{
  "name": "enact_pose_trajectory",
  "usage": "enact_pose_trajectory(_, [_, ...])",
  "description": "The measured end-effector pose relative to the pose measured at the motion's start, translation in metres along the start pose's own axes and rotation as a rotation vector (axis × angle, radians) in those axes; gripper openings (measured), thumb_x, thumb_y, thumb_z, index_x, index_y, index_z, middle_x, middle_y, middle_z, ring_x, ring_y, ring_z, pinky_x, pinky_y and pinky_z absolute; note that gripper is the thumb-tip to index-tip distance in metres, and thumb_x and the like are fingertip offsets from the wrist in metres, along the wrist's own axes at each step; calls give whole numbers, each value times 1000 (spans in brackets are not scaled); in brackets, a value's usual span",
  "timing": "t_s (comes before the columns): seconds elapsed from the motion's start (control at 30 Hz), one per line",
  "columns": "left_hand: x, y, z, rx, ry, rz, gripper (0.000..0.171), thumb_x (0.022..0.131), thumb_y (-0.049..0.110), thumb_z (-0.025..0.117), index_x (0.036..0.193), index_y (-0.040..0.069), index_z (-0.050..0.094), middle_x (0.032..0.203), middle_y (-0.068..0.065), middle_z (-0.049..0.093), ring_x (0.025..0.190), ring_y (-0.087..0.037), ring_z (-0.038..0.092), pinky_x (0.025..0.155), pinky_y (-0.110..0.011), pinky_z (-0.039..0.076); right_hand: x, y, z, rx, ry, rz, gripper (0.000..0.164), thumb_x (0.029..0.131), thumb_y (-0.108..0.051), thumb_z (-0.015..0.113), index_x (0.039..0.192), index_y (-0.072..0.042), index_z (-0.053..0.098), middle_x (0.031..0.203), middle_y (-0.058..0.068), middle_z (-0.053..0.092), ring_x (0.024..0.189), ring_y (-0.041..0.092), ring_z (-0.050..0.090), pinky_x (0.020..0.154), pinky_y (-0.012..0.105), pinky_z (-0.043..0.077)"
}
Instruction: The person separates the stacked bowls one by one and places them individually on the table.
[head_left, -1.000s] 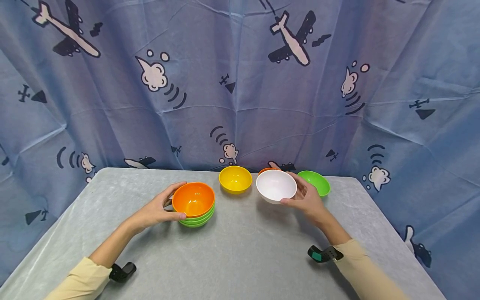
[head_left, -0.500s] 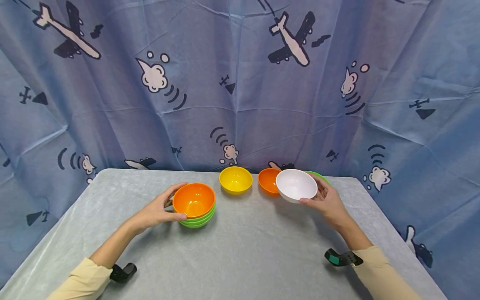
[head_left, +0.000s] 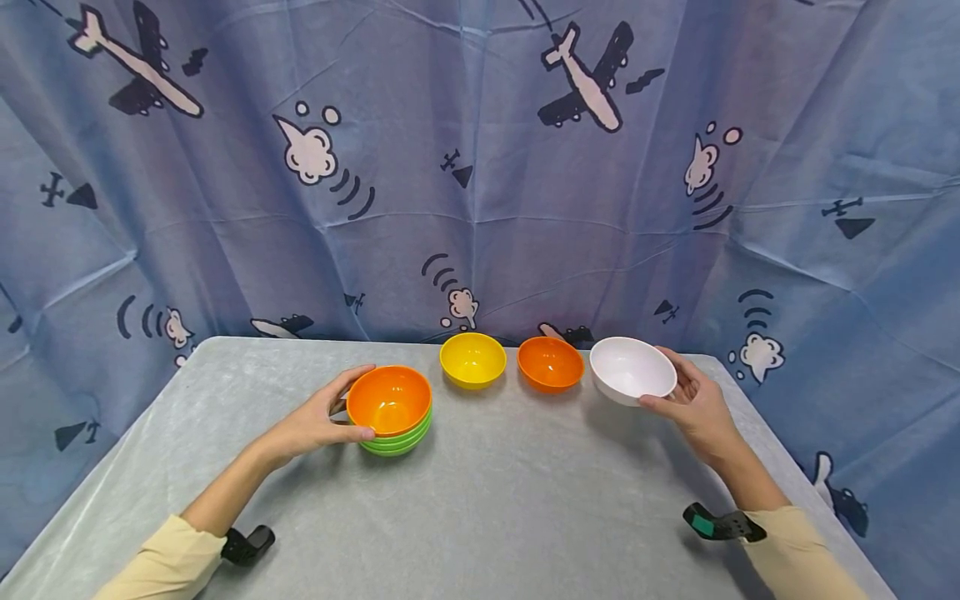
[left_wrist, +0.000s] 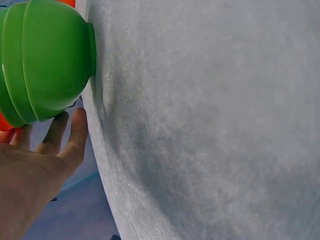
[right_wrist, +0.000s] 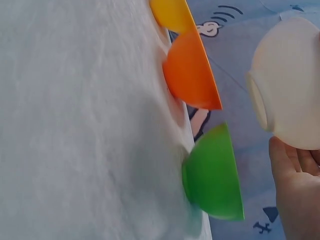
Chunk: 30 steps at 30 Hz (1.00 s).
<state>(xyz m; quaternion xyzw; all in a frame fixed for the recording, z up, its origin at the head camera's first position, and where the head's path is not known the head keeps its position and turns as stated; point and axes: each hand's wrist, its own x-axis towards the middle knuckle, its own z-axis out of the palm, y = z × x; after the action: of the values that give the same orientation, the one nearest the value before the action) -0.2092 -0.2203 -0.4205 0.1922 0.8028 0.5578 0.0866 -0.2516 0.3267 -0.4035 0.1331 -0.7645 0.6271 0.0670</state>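
My left hand (head_left: 318, 421) grips a stack from its left side, thumb in front and fingers behind. An orange bowl (head_left: 389, 402) tops this stack, over several green bowls (head_left: 395, 446). The lowest green bowl's foot is close to the cloth in the left wrist view. On the right, my right hand (head_left: 697, 408) pinches a white bowl (head_left: 632, 371) by its right side, with the bowl upright and held above the table. A single green bowl (right_wrist: 212, 175) stands below it in the right wrist view; the head view has it hidden behind the white one.
Along the back edge of the cloth-covered table (head_left: 487, 517) stand a yellow bowl (head_left: 472, 361) and another orange bowl (head_left: 551, 365), side by side. Behind the table hangs a blue curtain (head_left: 405, 125) printed with planes. Each wrist wears a dark band.
The right hand has carried the white bowl rightward, uncovering the back orange bowl and covering the single green one. My left hand and its stack have stayed in place.
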Motion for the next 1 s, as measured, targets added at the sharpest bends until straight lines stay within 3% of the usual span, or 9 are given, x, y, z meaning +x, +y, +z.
enact_pose_trajectory(0.43, [0, 0, 1, -10, -8, 1, 89, 88, 24, 81, 160, 13, 28, 162, -14, 26, 143, -47, 30, 109, -65, 29, -7, 9, -32, 106, 76, -59, 76, 84, 15, 75, 151, -1, 43, 141, 6, 48, 126, 12, 45, 94, 12, 43])
enact_pose_trajectory(0.83, [-1, -1, -1, -11, -5, 0, 90, 89, 23, 81, 160, 10, 27, 162, -14, 26, 143, -47, 30, 109, -65, 29, -9, 13, -48, 172, 116, -54, 78, 83, 18, 73, 152, 0, 41, 139, 4, 49, 125, 7, 49, 92, 15, 45])
enact_pose_trajectory(1.0, [0, 0, -1, -5, -6, -5, 89, 89, 22, 81, 160, 13, 28, 162, -13, 26, 143, -47, 30, 109, -65, 29, -10, 18, -60, 161, 147, -37, 80, 85, 17, 73, 154, -3, 39, 140, 3, 48, 127, 5, 47, 90, 13, 46])
